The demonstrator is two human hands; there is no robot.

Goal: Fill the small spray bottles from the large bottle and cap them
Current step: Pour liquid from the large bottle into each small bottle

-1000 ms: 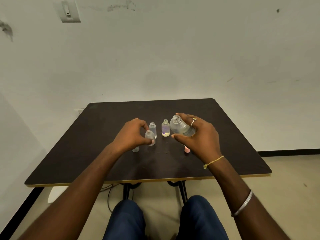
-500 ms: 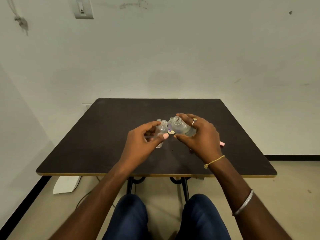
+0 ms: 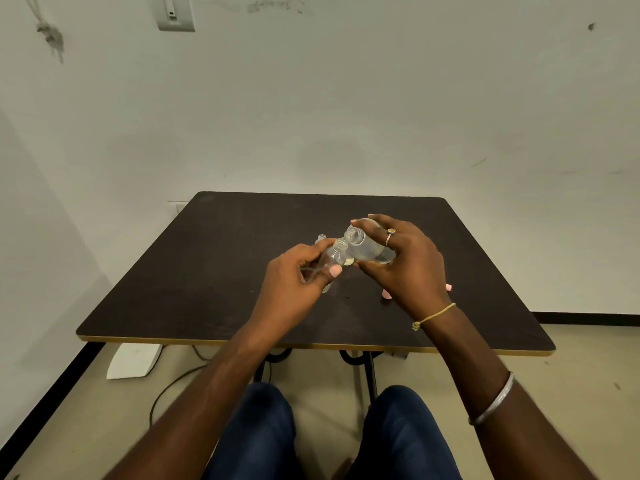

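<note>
Left hand (image 3: 294,275) grip closed round small bottle (image 3: 334,257), uncapped. Right hand (image 3: 407,261) grip closed round large bottle (image 3: 363,245), tilted, mouth just beside small bottle's neck, above desk (image 3: 207,289).

Uncapped large bottle (image 3: 366,249) tilted, small bottle (image 3: 333,257) mouth adjacent

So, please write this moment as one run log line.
left hand: holds small bottle | right hand: tilts large bottle, mouths close | pouring: cannot tell | caps: off
</note>
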